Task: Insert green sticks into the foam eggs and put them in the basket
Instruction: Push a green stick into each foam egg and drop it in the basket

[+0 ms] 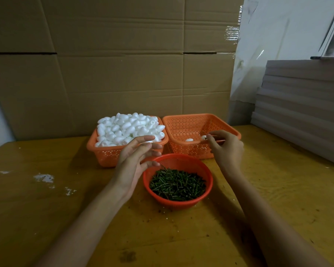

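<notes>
Drop-off step, I judge: my right hand [225,149] pinches a foam egg [203,137] inside the right basket [181,120]. My left hand [135,157] hovers open, empty, near the full basket [104,157]. Next: let go, grab a fresh egg.

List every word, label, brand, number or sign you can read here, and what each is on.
No readable text anywhere in view.
Cardboard wall, orange baskets, wooden table: blank, no print or labels.
White panel: faint marks only, no legible writing.
</notes>
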A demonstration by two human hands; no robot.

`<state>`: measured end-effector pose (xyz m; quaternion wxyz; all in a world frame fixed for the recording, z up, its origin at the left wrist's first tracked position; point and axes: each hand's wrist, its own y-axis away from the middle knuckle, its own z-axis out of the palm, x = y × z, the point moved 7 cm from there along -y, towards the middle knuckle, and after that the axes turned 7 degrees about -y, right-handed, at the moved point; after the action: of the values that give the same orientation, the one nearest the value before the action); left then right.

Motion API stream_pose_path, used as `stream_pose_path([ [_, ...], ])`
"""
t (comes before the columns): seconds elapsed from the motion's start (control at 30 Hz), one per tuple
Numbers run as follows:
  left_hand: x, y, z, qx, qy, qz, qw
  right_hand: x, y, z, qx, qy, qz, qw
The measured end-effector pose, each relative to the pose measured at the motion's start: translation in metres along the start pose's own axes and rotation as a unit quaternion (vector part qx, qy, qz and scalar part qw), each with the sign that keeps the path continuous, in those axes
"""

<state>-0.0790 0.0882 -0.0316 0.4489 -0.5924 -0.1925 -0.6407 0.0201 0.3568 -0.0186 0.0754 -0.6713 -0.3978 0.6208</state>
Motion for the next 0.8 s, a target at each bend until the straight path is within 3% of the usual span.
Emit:
stream_pose_path([
  [0.17,-0.001,-0.001,-0.003,0.004,-0.001,0.003,1.000,-0.007,-0.001,-0.009,0.056,0.016,-0.022,0.998],
  [0.3,0.008,-0.001,-0.021,0.109,-0.114,0.070,0.985,-0.015,-0.002,-0.020,0.097,0.013,-0.061,0.993],
  [0.37,0.023,0.003,-0.032,0.172,-0.279,0.152,0.933,-0.023,0.002,-0.017,0.083,0.012,-0.084,0.993],
  [0.4,0.032,0.006,-0.035,0.195,-0.393,0.201,0.876,-0.026,0.005,-0.015,0.074,0.010,-0.092,0.993],
  [0.47,0.043,0.011,-0.035,0.218,-0.601,0.279,0.717,-0.028,0.010,-0.010,0.054,0.005,-0.102,0.993],
  [0.5,0.043,0.010,-0.036,0.213,-0.659,0.291,0.660,-0.028,0.011,-0.007,0.045,0.003,-0.105,0.994],
  [0.53,0.041,0.007,-0.039,0.204,-0.695,0.280,0.630,-0.029,0.013,-0.006,0.037,0.002,-0.108,0.993],
  [0.67,0.021,-0.007,-0.052,0.144,-0.775,0.148,0.598,-0.037,0.019,-0.001,0.020,-0.011,-0.135,0.991],
  [0.8,0.012,-0.010,-0.052,0.092,-0.806,0.140,0.568,-0.046,0.024,0.000,0.015,-0.013,-0.163,0.986],
])
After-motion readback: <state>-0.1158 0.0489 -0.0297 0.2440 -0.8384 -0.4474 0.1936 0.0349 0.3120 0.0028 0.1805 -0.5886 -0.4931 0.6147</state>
